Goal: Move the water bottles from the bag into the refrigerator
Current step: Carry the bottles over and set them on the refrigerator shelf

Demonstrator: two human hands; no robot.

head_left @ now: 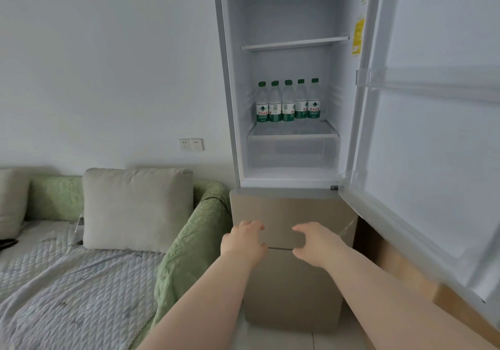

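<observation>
Standing in a tight row on the lower shelf of the open refrigerator, five water bottles with green caps and green labels sit upright, touching or nearly touching — toward the back of the compartment. Above them a second shelf is bare. The door swings wide to the right. Below, both hands reach toward the beige lower drawers: the left hand and the right hand are each half-curled with fingers spread, holding nothing. To the left, a sofa with a green cover carries a pale cushion — wall sockets above it.
</observation>
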